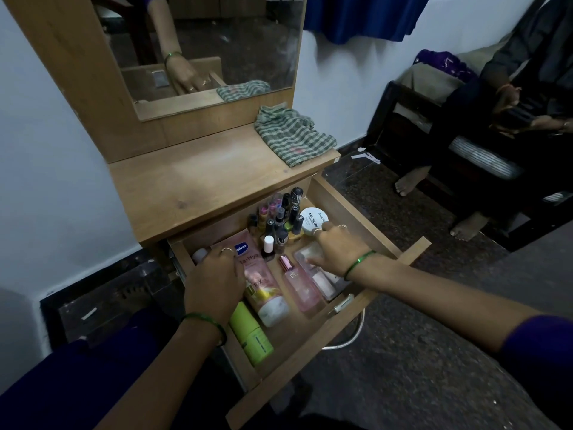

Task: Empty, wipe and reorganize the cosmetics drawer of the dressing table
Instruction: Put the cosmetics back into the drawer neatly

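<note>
Drawer (356, 318) open, crammed with cosmetics; both hands' fingers curled inside, grip unclear.

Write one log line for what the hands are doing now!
drawer: open, full | left hand: on pink tube | right hand: reaching in | cloth: on tabletop

checked cloth (294, 135) on dressing table top (198, 178)

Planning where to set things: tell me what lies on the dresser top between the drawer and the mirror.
In the head view, the dresser top between the open drawer and the mirror is bare wood, except a checked green cloth at its right end.
</note>
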